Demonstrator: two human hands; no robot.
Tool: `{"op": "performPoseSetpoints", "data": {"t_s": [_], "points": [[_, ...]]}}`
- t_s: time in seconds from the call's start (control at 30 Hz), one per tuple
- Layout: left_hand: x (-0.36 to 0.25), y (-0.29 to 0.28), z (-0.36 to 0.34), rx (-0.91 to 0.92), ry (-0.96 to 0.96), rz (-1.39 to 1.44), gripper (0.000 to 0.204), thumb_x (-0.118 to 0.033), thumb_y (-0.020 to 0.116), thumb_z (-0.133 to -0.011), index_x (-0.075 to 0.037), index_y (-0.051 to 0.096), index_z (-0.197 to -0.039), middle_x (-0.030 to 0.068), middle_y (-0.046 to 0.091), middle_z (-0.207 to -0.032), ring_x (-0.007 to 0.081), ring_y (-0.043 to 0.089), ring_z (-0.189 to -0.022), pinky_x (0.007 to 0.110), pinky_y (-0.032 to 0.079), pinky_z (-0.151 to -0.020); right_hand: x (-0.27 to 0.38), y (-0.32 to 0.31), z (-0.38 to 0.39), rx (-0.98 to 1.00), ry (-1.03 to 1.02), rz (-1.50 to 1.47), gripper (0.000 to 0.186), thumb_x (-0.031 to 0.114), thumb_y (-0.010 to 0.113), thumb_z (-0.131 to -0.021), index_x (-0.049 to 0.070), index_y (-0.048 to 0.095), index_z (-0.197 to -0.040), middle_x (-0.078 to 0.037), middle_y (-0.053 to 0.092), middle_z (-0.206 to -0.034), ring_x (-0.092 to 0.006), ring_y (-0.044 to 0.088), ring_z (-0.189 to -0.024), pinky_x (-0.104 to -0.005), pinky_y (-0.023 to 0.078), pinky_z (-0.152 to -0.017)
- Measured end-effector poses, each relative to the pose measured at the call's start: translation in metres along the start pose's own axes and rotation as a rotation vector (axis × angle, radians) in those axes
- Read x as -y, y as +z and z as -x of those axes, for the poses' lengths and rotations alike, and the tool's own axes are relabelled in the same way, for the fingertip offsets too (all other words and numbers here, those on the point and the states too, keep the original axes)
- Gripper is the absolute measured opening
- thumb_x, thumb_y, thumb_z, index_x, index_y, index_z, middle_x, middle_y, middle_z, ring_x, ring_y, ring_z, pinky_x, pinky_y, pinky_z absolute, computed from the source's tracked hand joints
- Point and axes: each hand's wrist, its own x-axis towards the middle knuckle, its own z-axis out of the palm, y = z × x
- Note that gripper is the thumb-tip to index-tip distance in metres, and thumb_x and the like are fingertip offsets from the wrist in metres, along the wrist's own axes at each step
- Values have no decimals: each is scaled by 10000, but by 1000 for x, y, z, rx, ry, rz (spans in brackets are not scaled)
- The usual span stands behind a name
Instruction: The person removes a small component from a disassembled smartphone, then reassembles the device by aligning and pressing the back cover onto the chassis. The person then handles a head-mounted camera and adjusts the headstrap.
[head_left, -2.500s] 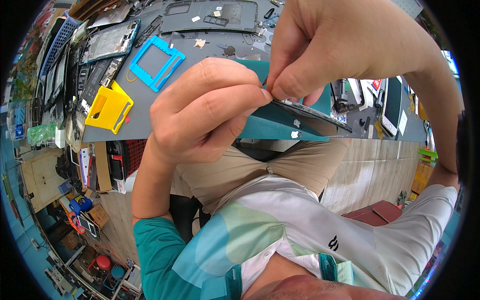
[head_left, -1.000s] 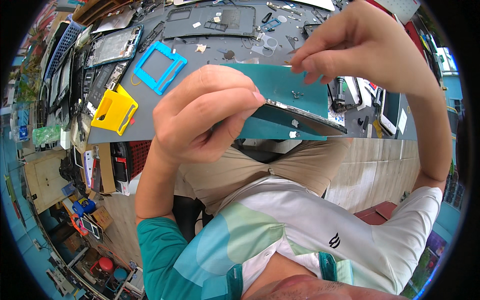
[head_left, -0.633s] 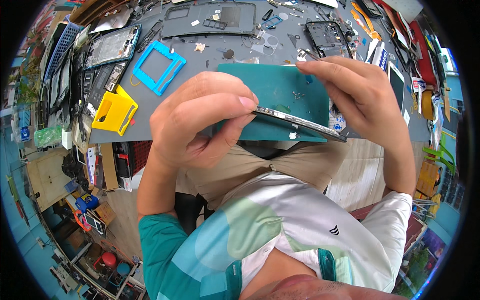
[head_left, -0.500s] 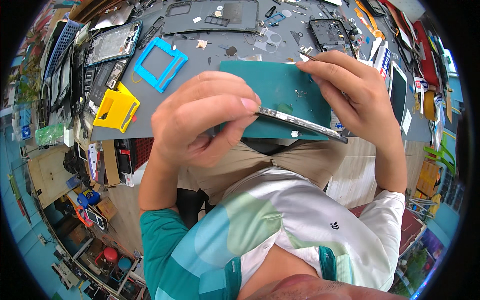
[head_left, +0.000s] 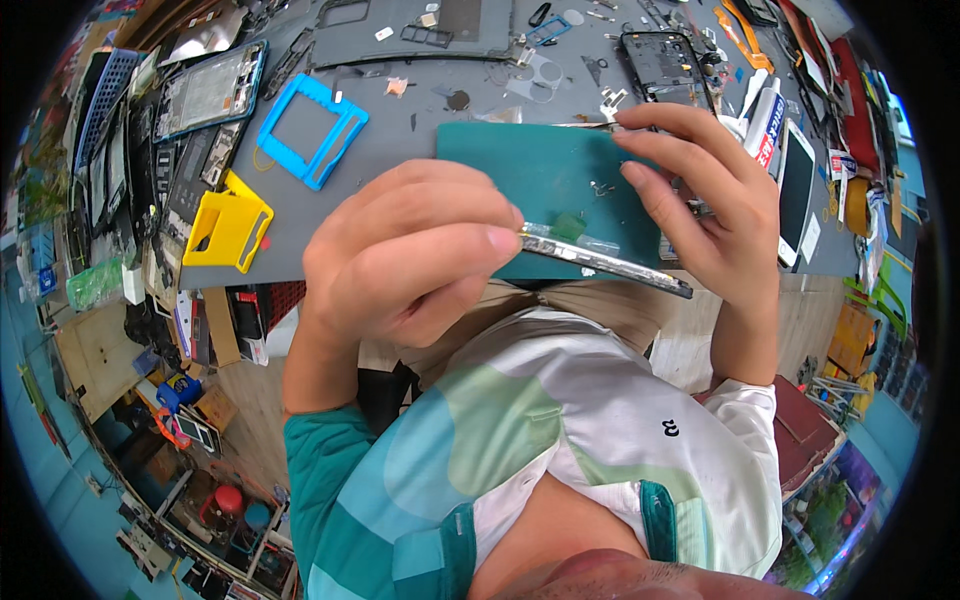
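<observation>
My left hand [head_left: 415,255] pinches one end of a slim phone part [head_left: 605,260], seen edge-on with a silvery side and a black far end. It is held tilted above the near part of a green work mat [head_left: 500,150]. My right hand [head_left: 710,190] is over the mat's right side, fingers apart, with nothing visible between them. Beside its index fingertip, a thin metal tool [head_left: 592,125] lies along the mat's far edge; its kind is unclear. Tiny metal bits [head_left: 601,188] and a small green translucent piece [head_left: 569,226] show on the mat.
Left of the mat are a blue plastic frame [head_left: 312,130], a yellow plastic holder [head_left: 228,225] and an opened phone [head_left: 210,92]. Rightward lie a white tube [head_left: 765,125], a white phone [head_left: 797,190] and a black phone frame [head_left: 665,70]. A large dark panel [head_left: 410,45] spans the back.
My right hand has spread its fingers and let go of the thin tool, which now lies at the mat's far edge. The phone part in my left hand has shifted slightly lower.
</observation>
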Motion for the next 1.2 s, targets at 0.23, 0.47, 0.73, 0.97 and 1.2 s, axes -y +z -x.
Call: {"op": "performPoseSetpoints", "data": {"t_s": [0.23, 0.47, 0.73, 0.97, 1.2], "points": [[-4, 5, 3, -34, -61, 60, 469, 86, 807, -884, -5, 585, -1288, 248, 761, -1062, 330, 750, -864, 418, 624, -767, -3, -14, 30, -307, 292, 275, 369, 121, 927, -846, 12, 785, -1169, -129, 772, -1189, -280, 741, -996, -364, 592, -866], [-11, 7, 7, -117, -209, 123, 595, 156, 832, -786, 7, 648, -1332, 207, 769, -1051, 288, 759, -929, 392, 636, -776, 5, -14, 56, -321, 314, 411, 600, 215, 980, -793, -20, 726, -1284, -172, 721, -1276, -346, 693, -1118, -414, 563, -956], [-16, -7, 15, 40, -196, 113, 737, 231, 713, -765, 20, 543, -1451, 246, 725, -1112, 346, 745, -999, 453, 636, -899, -1, -13, 67, -322, 495, 354, 531, 245, 945, -866, -14, 734, -1278, -110, 763, -1085, -245, 640, -869, -375, 543, -767], [-20, -8, 30, 33, -130, 135, 732, 197, 739, -790, 28, 522, -1469, 251, 735, -1108, 383, 761, -1025, 589, 628, -986, -16, -16, 76, -349, 588, 318, 386, 189, 890, -938, -5, 774, -1251, -71, 757, -1030, -138, 559, -712, -313, 492, -656], [-31, -12, 37, 78, -73, -8, 789, 161, 777, -820, -11, 480, -1530, 255, 765, -1133, 428, 779, -1076, 679, 571, -1065, -25, -25, 70, -325, 692, 274, 262, 151, 833, -952, -8, 812, -1160, -68, 777, -968, -129, 595, -685, -309, 513, -672]]}}
